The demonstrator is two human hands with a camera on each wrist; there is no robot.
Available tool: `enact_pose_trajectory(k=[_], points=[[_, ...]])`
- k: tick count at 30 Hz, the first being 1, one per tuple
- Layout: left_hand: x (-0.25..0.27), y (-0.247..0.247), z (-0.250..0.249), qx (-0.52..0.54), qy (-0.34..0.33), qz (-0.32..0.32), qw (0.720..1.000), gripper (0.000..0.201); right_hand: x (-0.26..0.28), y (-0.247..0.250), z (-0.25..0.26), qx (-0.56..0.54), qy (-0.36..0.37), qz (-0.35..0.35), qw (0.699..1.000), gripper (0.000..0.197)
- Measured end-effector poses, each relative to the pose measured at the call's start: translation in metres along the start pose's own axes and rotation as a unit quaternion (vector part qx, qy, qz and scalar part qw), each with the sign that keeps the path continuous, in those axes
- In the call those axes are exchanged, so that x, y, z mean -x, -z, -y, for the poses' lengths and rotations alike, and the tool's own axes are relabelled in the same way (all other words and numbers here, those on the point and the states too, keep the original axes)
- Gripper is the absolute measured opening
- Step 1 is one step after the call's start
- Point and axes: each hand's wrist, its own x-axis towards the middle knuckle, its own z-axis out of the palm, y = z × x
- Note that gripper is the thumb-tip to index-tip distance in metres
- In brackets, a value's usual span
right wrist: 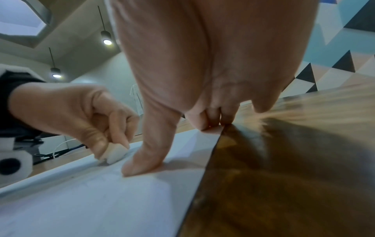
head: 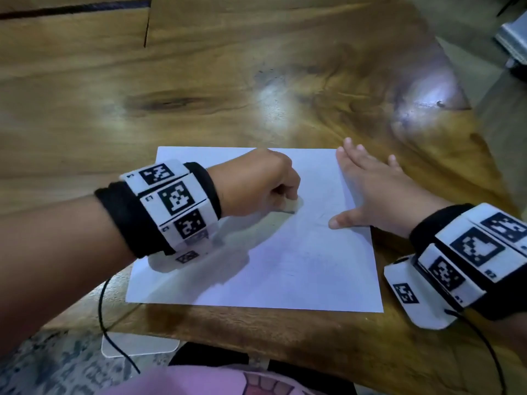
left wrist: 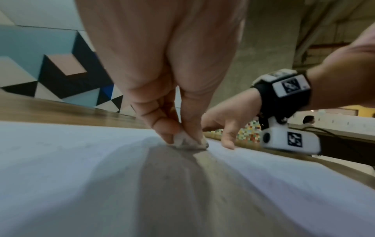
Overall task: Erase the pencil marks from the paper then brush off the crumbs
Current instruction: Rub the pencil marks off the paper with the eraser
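You're partway through the erasing, by my read: your left hand has its fingers curled tight round a small white eraser, pinched between thumb and fingertips and pressed down on the paper near its middle. Faint pencil marks show just beside the eraser toward 3 o'clock, so rubbing is not done, and brushing off crumbs looks not yet started; I can't make out crumbs in these views. Your right hand lies flat with fingers straight and spread, gripping nothing, pinning the sheet's 3 o'clock edge, thumb just beside the marks. The paper sits on the wooden table near its 6 o'clock edge, so strokes toward you have little margin. Toward 12 and 9 o'clock the tabletop offers wide room for sweeping.
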Motion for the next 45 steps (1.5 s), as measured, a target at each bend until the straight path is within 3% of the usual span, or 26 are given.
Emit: enact_pose_trajectory(k=[4,8,13,15,18,21,24,29,33,39,42,43,45], points=[[0.048,-0.015,0.003,0.007,-0.069,0.029,0.997,0.026,0.001,0.002,0.001,0.001,-0.004,0.005,1.0,0.116],[0.07,-0.013,0.007,0.037,-0.058,0.106,0.992,0.009,0.003,0.003,0.002,0.007,-0.008,0.005,1.0,0.116],[0.008,-0.001,-0.002,-0.009,-0.029,0.002,1.0,0.023,0.002,0.002,0.003,0.023,-0.012,0.003,1.0,0.116],[-0.001,-0.005,-0.008,-0.019,-0.027,0.004,0.999,0.02,0.002,0.003,0.003,0.022,-0.011,0.003,1.0,0.116],[0.033,-0.016,-0.006,-0.002,-0.077,0.026,0.997,0.022,0.004,0.003,0.002,0.014,-0.007,0.004,1.0,0.115],[0.071,-0.02,-0.003,0.003,-0.077,0.077,0.994,0.024,0.005,0.003,0.002,0.006,-0.005,0.003,1.0,0.115],[0.077,-0.019,-0.003,-0.014,-0.08,0.085,0.993,0.02,0.006,0.005,0.005,0.007,-0.002,-0.005,1.0,0.114],[0.075,-0.019,-0.003,-0.013,-0.038,0.101,0.994,0.013,0.017,0.009,0.007,0.006,0.005,-0.02,1.0,0.102],[0.04,-0.008,-0.009,-0.012,-0.019,0.139,0.99,0.006,0.021,0.003,0.001,0.027,0.028,0.012,0.999,0.117],[-0.05,0.006,-0.037,-0.098,-0.011,0.031,0.995,0.019,0.021,-0.002,-0.005,0.065,0.028,0.0,0.998,0.123],[-0.036,-0.004,-0.034,-0.079,-0.042,0.03,0.996,0.005,0.02,-0.003,-0.006,0.075,0.025,-0.003,0.997,0.122],[-0.022,-0.007,-0.03,-0.058,-0.062,0.045,0.995,0.01,0.02,-0.002,-0.006,0.077,0.023,-0.001,0.997,0.121],[0.004,-0.009,-0.022,-0.03,-0.076,0.121,0.989,0.007,0.021,-0.002,-0.006,0.078,0.019,0.005,0.997,0.12]])
